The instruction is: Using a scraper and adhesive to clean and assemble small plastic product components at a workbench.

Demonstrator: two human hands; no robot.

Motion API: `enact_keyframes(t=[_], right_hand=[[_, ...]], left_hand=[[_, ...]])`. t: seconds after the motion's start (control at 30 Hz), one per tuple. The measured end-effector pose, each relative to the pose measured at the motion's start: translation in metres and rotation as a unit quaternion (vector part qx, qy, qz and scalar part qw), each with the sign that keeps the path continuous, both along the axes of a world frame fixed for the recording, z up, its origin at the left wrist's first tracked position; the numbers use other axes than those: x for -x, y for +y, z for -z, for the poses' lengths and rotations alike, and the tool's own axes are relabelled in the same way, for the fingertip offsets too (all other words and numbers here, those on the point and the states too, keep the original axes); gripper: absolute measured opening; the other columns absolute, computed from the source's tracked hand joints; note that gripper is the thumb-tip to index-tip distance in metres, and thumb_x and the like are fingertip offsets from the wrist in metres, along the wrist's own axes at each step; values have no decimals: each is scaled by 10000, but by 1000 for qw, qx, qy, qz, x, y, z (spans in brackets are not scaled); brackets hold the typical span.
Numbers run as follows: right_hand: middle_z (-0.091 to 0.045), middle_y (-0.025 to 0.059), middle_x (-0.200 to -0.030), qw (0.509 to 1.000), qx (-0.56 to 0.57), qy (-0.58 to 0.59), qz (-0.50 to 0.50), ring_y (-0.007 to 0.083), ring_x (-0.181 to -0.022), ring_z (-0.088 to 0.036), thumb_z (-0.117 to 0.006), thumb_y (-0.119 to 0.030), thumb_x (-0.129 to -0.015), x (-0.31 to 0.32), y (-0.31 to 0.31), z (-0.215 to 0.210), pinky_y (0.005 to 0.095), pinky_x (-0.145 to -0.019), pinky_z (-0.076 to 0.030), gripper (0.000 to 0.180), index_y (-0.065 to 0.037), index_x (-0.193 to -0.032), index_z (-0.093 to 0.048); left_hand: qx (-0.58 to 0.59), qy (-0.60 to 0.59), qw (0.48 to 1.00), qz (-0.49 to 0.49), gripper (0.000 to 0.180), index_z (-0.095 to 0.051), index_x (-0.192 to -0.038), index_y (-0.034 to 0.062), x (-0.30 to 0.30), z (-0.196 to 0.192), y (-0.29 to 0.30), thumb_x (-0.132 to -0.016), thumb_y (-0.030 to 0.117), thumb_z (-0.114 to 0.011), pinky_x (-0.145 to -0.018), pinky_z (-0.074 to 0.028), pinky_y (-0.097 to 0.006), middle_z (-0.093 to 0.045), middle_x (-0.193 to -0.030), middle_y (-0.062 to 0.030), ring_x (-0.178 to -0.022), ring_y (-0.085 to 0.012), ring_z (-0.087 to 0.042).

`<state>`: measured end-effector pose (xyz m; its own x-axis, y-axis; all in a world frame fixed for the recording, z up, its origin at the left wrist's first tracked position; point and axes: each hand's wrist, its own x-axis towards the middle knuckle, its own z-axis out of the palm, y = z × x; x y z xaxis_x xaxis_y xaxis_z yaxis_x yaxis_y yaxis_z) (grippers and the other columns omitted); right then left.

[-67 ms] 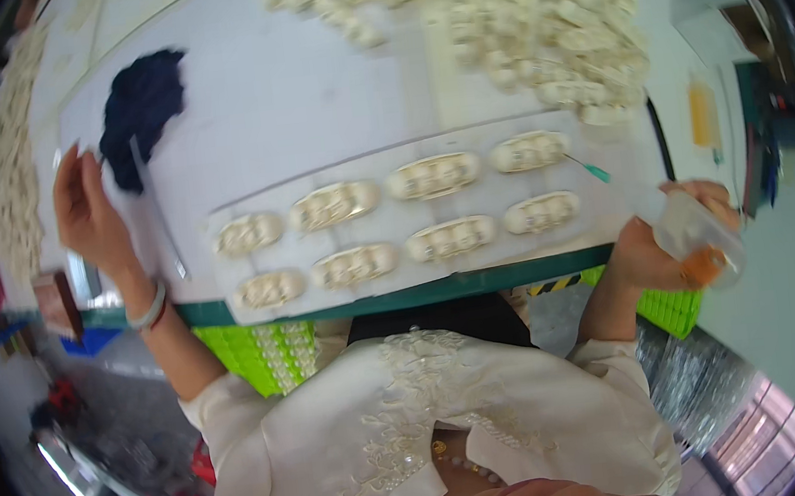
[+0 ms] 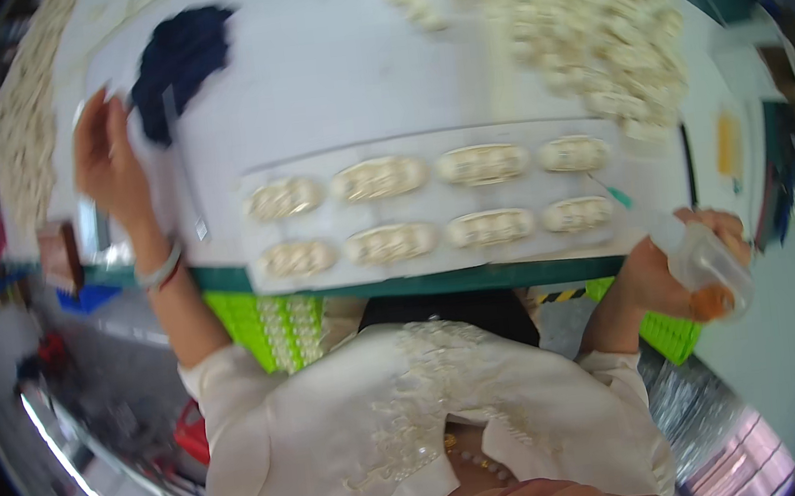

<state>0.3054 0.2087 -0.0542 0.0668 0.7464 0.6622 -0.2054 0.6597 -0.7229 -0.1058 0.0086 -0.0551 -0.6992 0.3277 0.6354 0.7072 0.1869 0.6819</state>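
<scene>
Little has shifted: right hand keeps its grip around a clear bottle, lower right. Left hand, fingers spread, presses the counter. White tray holds eight pieces.

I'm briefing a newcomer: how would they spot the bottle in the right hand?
Start at the white table and follow its green front edge to the right end. There the right hand grips a small clear plastic bottle, the only see-through thing among the cream oval pieces.
</scene>
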Motion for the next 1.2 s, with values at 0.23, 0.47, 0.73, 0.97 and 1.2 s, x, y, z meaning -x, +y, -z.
enact_keyframes(t=[0.23,0.47,0.73,0.97,1.2], right_hand=[[-474,194,-948,908,-7,-83,-410,267,-677,-544,-627,-328,-807,62,-61,-11,377,-548,-503,414,17,-962,-458],[-527,249,-993,865,-3,-89,-493,324,-766,-607,-684,-3,-708,94,-80,-4,397,-656,-527,312,49,-936,-477],[-541,227,-1002,871,39,-119,-475,317,-835,-601,-682,-1,-723,96,-87,-3,392,-728,-516,282,31,-943,-507],[-543,222,-1021,860,-14,-237,-452,314,-857,-598,-677,0,-728,96,-83,-17,376,-739,-516,285,28,-956,-509],[-529,227,-945,914,46,-48,-399,338,-778,-594,-618,-11,-773,92,-89,-2,397,-670,-521,209,43,-934,-496]], left_hand=[[-39,62,996,45,214,-631,-1036,-8,3,3,-4,-826,37,-637,-724,-498,-204,-643,-872,-63,-805,-97,-612],[-63,95,994,4,147,-640,-945,-5,-13,-24,7,-802,29,-650,-572,-446,-192,-614,-712,-23,-626,-64,-558],[-55,148,987,-4,153,-646,-937,-6,-15,-24,-3,-789,33,-660,-566,-458,-199,-634,-733,-56,-615,-85,-570],[-38,168,985,-6,142,-651,-919,-10,-15,-26,-2,-783,31,-663,-566,-462,-205,-640,-741,-74,-614,-97,-578],[-39,149,988,-8,129,-648,-910,-14,-15,-25,0,-792,36,-656,-572,-462,-208,-640,-747,-76,-616,-98,-577]])
